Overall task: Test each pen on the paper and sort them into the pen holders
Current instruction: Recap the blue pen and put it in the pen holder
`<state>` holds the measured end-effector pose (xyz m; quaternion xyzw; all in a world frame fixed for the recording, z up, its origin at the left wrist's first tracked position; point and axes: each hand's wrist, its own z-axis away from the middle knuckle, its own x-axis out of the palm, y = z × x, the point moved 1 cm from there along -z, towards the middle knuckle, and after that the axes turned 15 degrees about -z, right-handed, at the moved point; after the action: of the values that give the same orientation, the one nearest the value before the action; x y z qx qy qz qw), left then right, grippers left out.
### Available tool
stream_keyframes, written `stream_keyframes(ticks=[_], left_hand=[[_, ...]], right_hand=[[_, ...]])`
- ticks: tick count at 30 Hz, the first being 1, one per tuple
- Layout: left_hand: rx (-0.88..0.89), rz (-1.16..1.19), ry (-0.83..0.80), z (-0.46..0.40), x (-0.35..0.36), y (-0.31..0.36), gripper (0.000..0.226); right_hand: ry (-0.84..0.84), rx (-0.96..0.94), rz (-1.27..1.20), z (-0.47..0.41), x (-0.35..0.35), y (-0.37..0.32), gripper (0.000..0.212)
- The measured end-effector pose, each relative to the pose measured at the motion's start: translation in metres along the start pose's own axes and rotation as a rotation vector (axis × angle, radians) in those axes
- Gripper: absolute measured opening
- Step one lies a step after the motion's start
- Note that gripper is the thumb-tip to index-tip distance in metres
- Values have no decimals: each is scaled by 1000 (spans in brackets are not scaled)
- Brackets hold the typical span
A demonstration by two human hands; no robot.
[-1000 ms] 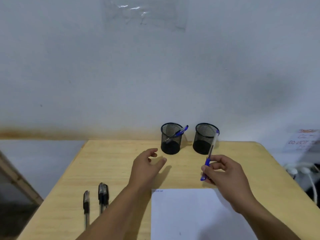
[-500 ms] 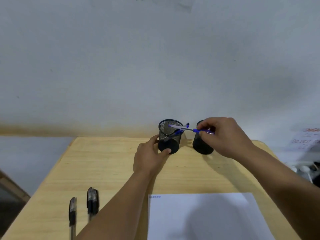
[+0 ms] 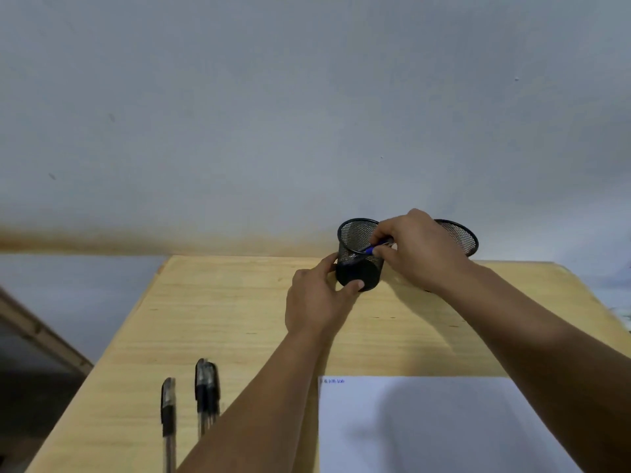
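The left hand (image 3: 319,302) wraps the base of the left pen holder (image 3: 358,256), thumb on the near side and fingers curled round its left side, steadying it near the far edge of the tabletop (image 3: 222,319). The holder is black mesh, tilted a little toward the camera, its open rim facing up and slightly this way. Above it, the right hand (image 3: 420,250) comes in from the right, fingers and thumb pinched together on a blue pen (image 3: 374,249). The pen lies across the holder's rim at its right side, one end dipping into the cup; how deep it goes I cannot tell, since the fingers cover most of it. Behind the right hand sits the second pen holder (image 3: 459,235), also black mesh, just beside the first, with only its right portion and rim showing.

Down at the near left of the tabletop lie three black-capped pens: one pen (image 3: 168,414) on its own and a pair of pens (image 3: 206,392) side by side just to its right, all pointing toward the far edge. At the near right lies the sheet of paper (image 3: 426,431), white, with a small line of blue scribble (image 3: 333,381) at its far left corner. Both forearms cross the tabletop, the right one passing over the paper's right part.
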<state>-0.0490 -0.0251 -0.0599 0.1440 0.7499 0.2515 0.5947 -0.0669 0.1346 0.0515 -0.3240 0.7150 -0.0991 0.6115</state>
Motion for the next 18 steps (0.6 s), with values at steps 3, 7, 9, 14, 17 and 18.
stream_keyframes(ticks=[3, 7, 9, 14, 17, 18], left_hand=[[-16, 12, -10, 1, -2, 1, 65], [-31, 31, -41, 3, -2, 1, 65], [-20, 42, -64, 3, -3, 0, 61], [18, 157, -162, 10, -25, -8, 49], [53, 177, -179, 27, -53, -17, 37], [62, 180, -184, 35, -64, -20, 34]], right_hand=[[21, -10, 68, 3, 4, 1, 23], [70, -43, 86, 16, -3, -8, 34], [103, -50, 63, 27, -7, -13, 36], [136, -33, -109, 60, -10, -22, 36], [82, -28, -189, 81, 4, -36, 36], [48, -12, -222, 88, 11, -41, 36]])
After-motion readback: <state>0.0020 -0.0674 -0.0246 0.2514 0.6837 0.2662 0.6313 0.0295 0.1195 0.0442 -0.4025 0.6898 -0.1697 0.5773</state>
